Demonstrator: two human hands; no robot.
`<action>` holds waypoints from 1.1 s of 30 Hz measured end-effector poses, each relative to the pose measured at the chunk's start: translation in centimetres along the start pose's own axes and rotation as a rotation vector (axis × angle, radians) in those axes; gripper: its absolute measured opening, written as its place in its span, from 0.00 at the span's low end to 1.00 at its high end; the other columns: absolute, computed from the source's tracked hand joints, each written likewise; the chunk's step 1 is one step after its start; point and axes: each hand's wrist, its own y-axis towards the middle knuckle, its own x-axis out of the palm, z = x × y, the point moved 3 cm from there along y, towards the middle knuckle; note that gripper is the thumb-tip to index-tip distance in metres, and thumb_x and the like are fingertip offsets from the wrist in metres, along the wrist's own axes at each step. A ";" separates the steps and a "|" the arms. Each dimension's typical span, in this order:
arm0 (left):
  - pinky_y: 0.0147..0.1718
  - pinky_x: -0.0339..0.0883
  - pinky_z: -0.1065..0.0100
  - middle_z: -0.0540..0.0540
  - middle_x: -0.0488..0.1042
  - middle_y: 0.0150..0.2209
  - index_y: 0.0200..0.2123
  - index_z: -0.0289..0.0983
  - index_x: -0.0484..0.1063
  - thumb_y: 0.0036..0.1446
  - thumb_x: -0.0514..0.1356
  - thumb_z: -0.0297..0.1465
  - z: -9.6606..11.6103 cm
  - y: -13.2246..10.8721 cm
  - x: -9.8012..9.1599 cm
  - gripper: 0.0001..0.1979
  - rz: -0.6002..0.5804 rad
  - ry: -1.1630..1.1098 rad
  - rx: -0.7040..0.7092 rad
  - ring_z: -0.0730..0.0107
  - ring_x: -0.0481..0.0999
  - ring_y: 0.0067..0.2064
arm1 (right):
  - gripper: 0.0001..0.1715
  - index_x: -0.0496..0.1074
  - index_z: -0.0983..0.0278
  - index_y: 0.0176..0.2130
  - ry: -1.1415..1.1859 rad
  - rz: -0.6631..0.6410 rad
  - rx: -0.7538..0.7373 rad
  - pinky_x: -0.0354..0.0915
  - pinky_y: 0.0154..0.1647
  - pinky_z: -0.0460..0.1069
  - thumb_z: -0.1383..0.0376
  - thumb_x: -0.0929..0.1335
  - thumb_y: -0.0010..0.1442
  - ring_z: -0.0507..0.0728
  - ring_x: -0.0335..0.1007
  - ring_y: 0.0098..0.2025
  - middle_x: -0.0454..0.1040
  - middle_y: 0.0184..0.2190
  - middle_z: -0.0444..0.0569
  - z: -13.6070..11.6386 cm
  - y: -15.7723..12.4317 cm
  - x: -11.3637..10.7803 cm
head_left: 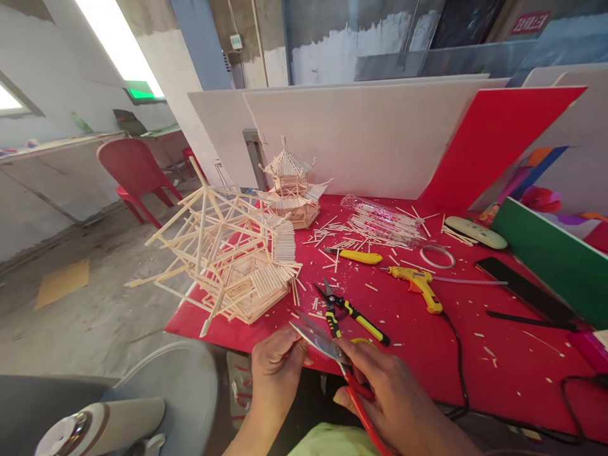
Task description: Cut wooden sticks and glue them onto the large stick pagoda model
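My right hand (396, 392) grips a pair of red-handled scissors (327, 347), whose blades point up and left across the fingertips of my left hand. My left hand (279, 361) is closed in a pinch beside the blades; whatever sits between its fingers is hidden. Just beyond the scissors lie yellow-and-black pruning shears (363, 322) on the red tabletop (418, 354). An unfinished pavilion model of thin wooden sticks (256, 285) stands ahead on the left, its upper frame bare. Behind it rises a smaller, roofed stick pavilion (289, 183).
A yellow utility knife (358, 256), a yellow glue gun (418, 283) with a black cord and a roll of tape (437, 256) lie to the right. Loose sticks spill around a plastic bag (380, 221). A thermos (102, 427) rests on a grey stool (190, 380) at lower left.
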 end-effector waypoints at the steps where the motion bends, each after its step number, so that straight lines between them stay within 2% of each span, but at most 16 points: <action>1: 0.21 0.65 0.75 0.50 0.72 0.19 0.30 0.41 0.83 0.56 0.62 0.25 0.1 0.0 0.0 0.09 0.005 0.008 0.006 0.72 0.71 0.19 | 0.33 0.60 0.60 0.64 -0.003 -0.008 0.007 0.66 0.41 0.52 0.60 0.68 0.62 0.60 0.72 0.42 0.73 0.45 0.52 0.1 -0.1 0.1; 9: 0.20 0.65 0.75 0.51 0.72 0.18 0.31 0.42 0.83 0.55 0.63 0.25 0.2 -0.2 -0.1 0.09 0.010 0.017 0.002 0.72 0.71 0.19 | 0.35 0.58 0.56 0.65 0.048 -0.068 0.053 0.64 0.48 0.53 0.60 0.68 0.61 0.59 0.70 0.47 0.72 0.48 0.50 -0.2 -0.4 -0.3; 12: 0.20 0.65 0.75 0.51 0.72 0.18 0.29 0.42 0.83 0.55 0.63 0.25 0.1 -0.3 -0.2 0.09 0.007 0.010 0.006 0.72 0.71 0.18 | 0.34 0.60 0.58 0.64 0.078 -0.085 0.065 0.64 0.42 0.49 0.61 0.68 0.61 0.57 0.70 0.40 0.73 0.41 0.47 -0.8 -0.2 -0.6; 14: 0.20 0.64 0.75 0.51 0.73 0.18 0.31 0.42 0.83 0.55 0.63 0.25 0.0 -0.3 -0.2 0.09 0.003 0.008 0.008 0.73 0.71 0.18 | 0.32 0.62 0.58 0.63 0.108 -0.104 0.080 0.62 0.34 0.46 0.62 0.67 0.61 0.54 0.67 0.32 0.71 0.32 0.43 -1.0 -0.1 -0.6; 16: 0.19 0.64 0.75 0.51 0.73 0.19 0.33 0.43 0.84 0.55 0.63 0.25 -0.1 -0.2 -0.2 0.09 0.001 0.010 0.007 0.73 0.71 0.18 | 0.30 0.63 0.58 0.62 0.123 -0.107 0.088 0.59 0.30 0.45 0.62 0.66 0.62 0.53 0.64 0.28 0.67 0.27 0.40 -1.1 0.0 -0.5; 18: 0.19 0.65 0.76 0.51 0.73 0.19 0.34 0.43 0.84 0.56 0.63 0.25 -0.2 -0.2 -0.3 0.10 0.004 0.012 0.009 0.74 0.71 0.18 | 0.29 0.63 0.60 0.62 0.097 -0.093 0.075 0.58 0.30 0.46 0.61 0.66 0.62 0.53 0.63 0.28 0.68 0.28 0.41 -1.1 0.0 -0.3; 21: 0.20 0.65 0.77 0.52 0.73 0.19 0.35 0.44 0.84 0.56 0.63 0.25 -0.4 -0.2 -0.4 0.10 -0.004 0.008 0.020 0.75 0.71 0.19 | 0.30 0.63 0.61 0.62 0.044 -0.068 0.056 0.59 0.32 0.47 0.59 0.66 0.62 0.54 0.66 0.31 0.72 0.34 0.46 -0.9 0.0 -0.1; 25: 0.19 0.65 0.77 0.52 0.74 0.21 0.36 0.43 0.83 0.57 0.62 0.25 -0.5 -0.3 -0.4 0.10 -0.015 -0.010 0.034 0.76 0.71 0.19 | 0.30 0.63 0.62 0.62 0.079 -0.045 0.046 0.61 0.32 0.47 0.59 0.66 0.62 0.54 0.68 0.32 0.74 0.38 0.49 -0.4 0.0 0.5; 28: 0.18 0.65 0.77 0.52 0.76 0.21 0.37 0.43 0.83 0.56 0.64 0.25 -0.6 -0.4 -0.4 0.09 0.003 -0.010 0.021 0.76 0.71 0.18 | 0.29 0.64 0.63 0.61 0.141 -0.018 0.024 0.62 0.34 0.46 0.59 0.67 0.62 0.53 0.67 0.31 0.74 0.34 0.46 -0.2 0.1 0.8; 31: 0.18 0.65 0.77 0.53 0.75 0.19 0.37 0.42 0.83 0.55 0.65 0.27 -0.7 -0.5 -0.5 0.07 0.029 -0.002 0.016 0.75 0.71 0.17 | 0.27 0.65 0.63 0.60 0.183 -0.030 0.044 0.60 0.29 0.45 0.61 0.66 0.63 0.51 0.64 0.25 0.70 0.26 0.40 -0.3 0.1 0.9; 33: 0.19 0.65 0.76 0.52 0.73 0.18 0.36 0.41 0.83 0.57 0.64 0.27 -0.6 -0.5 -0.5 0.07 0.014 0.012 0.018 0.74 0.70 0.17 | 0.28 0.65 0.63 0.61 0.168 -0.041 0.057 0.60 0.27 0.45 0.62 0.66 0.62 0.52 0.64 0.25 0.70 0.26 0.40 -0.5 0.1 0.7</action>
